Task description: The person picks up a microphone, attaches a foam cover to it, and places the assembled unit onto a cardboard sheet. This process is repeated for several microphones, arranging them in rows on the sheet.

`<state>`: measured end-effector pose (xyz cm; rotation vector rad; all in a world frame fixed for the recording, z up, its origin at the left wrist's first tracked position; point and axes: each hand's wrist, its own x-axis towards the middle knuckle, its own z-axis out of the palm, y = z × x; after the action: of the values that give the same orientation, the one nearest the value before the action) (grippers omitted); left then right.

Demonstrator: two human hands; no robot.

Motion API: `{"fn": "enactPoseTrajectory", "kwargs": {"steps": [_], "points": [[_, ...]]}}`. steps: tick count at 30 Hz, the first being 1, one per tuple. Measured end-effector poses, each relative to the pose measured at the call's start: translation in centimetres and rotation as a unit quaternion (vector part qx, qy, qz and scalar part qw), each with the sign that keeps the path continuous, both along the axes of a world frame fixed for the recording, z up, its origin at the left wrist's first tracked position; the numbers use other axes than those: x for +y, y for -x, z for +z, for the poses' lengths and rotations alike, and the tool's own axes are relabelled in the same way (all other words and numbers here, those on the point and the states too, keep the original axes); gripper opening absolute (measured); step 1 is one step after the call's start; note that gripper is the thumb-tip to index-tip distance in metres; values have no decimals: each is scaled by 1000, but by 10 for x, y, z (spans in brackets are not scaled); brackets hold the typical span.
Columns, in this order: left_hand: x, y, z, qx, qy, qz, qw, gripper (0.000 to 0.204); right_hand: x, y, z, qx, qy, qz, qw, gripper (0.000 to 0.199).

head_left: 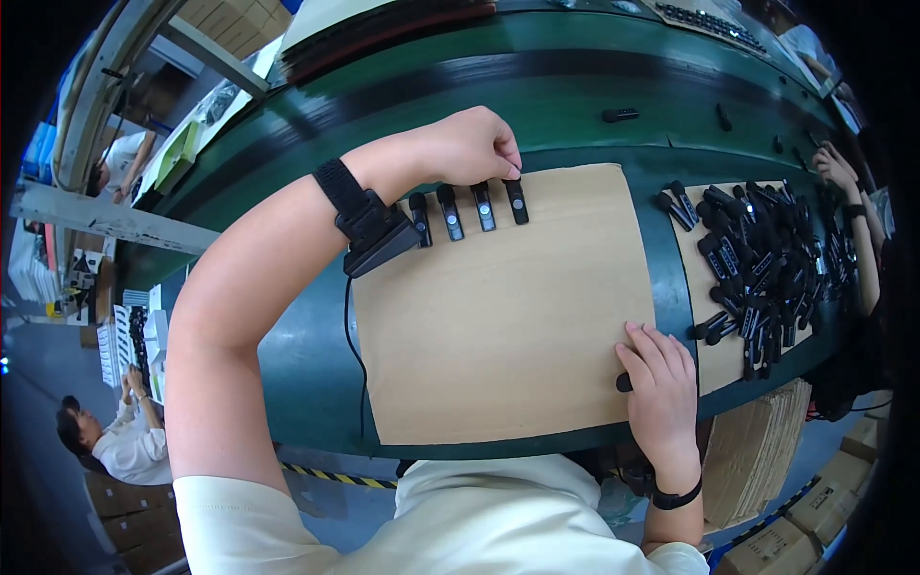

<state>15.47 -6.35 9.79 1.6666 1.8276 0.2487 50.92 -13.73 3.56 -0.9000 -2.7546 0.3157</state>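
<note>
My left hand (470,144) reaches to the far edge of a flat cardboard sheet (498,326). Its thumb and fingertips pinch the dark top end of a small black clip-on microphone (517,203), the rightmost in a short row. To its left lie more such microphones, one (486,211) beside it and another (450,218) further along, roughly side by side. At the sheet's right edge my right hand (661,388) is curled, palm down. The rounded foam end of another black microphone (624,382) pokes out beside its thumb; the rest is hidden under the hand.
A pile of black microphones (757,259) covers a second cardboard piece on the right. Loose microphones (620,115) lie on the green conveyor belt (556,86). A co-worker's hand (836,168) is at the far right. A cable (347,335) hangs from my left wrist device.
</note>
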Motion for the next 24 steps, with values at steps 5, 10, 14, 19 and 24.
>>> {"fn": "enactPoseTrajectory", "kwargs": {"steps": [5,10,14,19,24], "points": [[5,4,-9,3,1,-4,1000,14,2,-3,6,57,30,-8,998,52],[4,3,-12,10,9,2,1000,14,4,-8,14,125,26,1,992,54],[5,4,-17,11,1,-3,1000,14,4,-17,14,158,91,14,983,49],[4,0,-19,2,-4,7,1000,15,-3,-11,18,206,169,-49,963,31],[-1,2,-18,-5,1,31,1000,17,-2,-6,28,242,201,-61,947,27]]}}
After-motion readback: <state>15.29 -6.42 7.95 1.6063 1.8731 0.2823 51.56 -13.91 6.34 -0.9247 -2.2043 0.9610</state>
